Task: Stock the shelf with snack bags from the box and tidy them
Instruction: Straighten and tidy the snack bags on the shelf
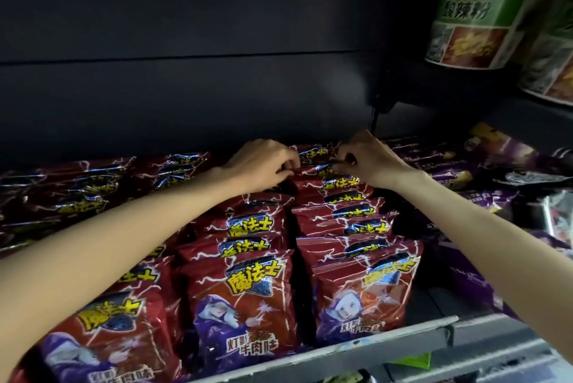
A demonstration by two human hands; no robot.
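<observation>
Rows of red snack bags point(245, 305) with yellow lettering and a purple hooded figure fill the shelf point(356, 348), standing upright one behind another. Both arms reach to the back of the right-hand red row. My left hand point(263, 165) pinches the top left edge of a red bag at the rear point(314, 155). My right hand point(366, 159) pinches the same bag's top right edge. The box is not in view.
Purple snack bags point(471, 175) lie to the right of the red rows. Green-labelled noodle cups point(474, 20) stand on a higher shelf at the upper right. The dark back panel point(186, 88) rises behind the bags. The shelf's grey front rail runs along the bottom.
</observation>
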